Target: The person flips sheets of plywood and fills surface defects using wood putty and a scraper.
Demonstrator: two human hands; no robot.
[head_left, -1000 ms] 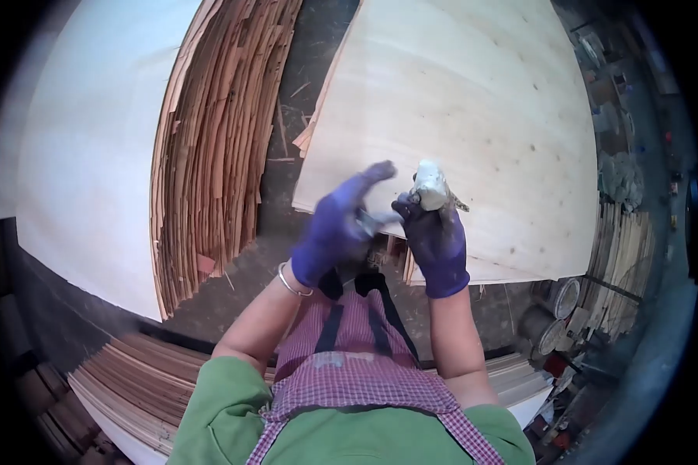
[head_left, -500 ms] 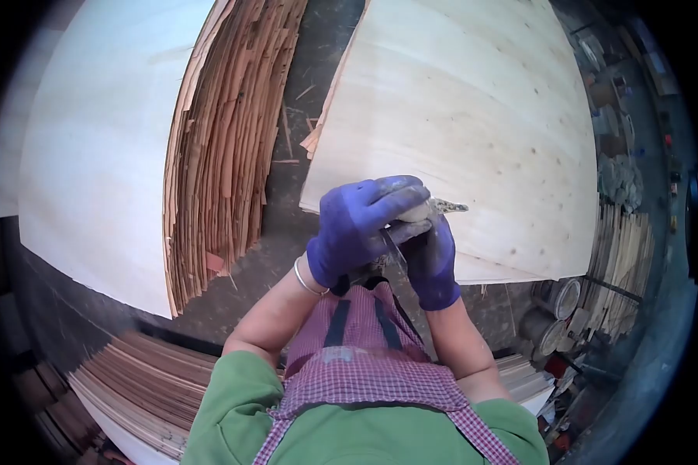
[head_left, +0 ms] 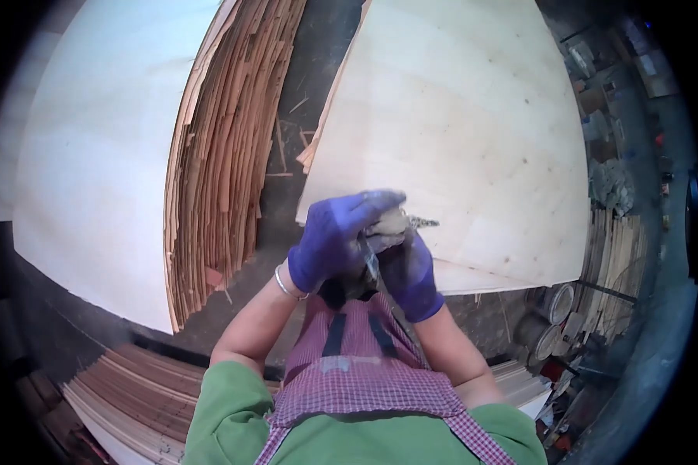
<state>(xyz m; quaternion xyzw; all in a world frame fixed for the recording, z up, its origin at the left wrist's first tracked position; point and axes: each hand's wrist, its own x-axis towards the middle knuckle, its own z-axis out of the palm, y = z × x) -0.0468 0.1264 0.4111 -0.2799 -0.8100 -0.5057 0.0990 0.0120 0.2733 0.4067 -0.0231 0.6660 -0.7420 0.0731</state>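
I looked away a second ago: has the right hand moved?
Yes: the right hand has shifted left and lower in view, judged against the left stack.

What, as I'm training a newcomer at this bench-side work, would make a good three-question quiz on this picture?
1. Which wrist wears the bracelet?
A) right
B) left
C) both
2. True or false: the left hand and the right hand are gloved and close together.
3. Fill in: the speckled tip jutting out beside the pale lump points toward the ____ side of the picture.

Key: 1. B. 2. True. 3. right.
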